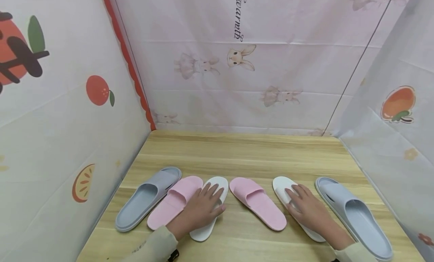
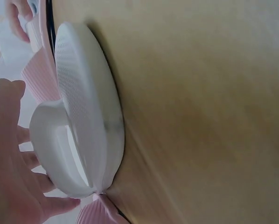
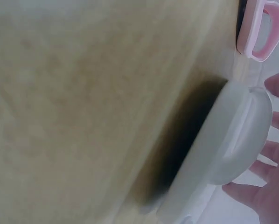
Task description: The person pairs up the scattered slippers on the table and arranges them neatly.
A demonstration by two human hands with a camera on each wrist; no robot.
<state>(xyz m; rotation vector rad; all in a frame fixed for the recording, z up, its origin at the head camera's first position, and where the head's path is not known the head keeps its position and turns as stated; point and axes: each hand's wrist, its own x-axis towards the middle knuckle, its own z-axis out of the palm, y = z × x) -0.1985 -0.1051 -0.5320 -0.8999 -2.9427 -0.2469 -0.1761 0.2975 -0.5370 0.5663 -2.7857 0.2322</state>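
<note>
My left hand (image 1: pixel 201 208) lies over a white slipper (image 1: pixel 204 232), fingers spread towards its toe end. In the left wrist view the fingers hover at or beside the strap of that white slipper (image 2: pixel 51 140); whether they touch it I cannot tell. Over the other white slipper (image 1: pixel 280 185) is my right hand (image 1: pixel 309 210), its fingers also spread. The right wrist view shows these fingers close to the strap (image 3: pixel 249 140), and a dark shadow falls under the sole. A pink slipper (image 1: pixel 166 211) sits left of my left hand, and another pink slipper (image 1: pixel 268 213) lies between both hands.
A grey slipper (image 1: pixel 135 209) is at the far left and a second grey slipper (image 1: pixel 367 226) at the far right. All rest on a wooden tabletop (image 1: pixel 244 153). Printed cloth walls stand at the left (image 1: pixel 40 141), back (image 1: pixel 210 104) and right (image 1: pixel 383 141).
</note>
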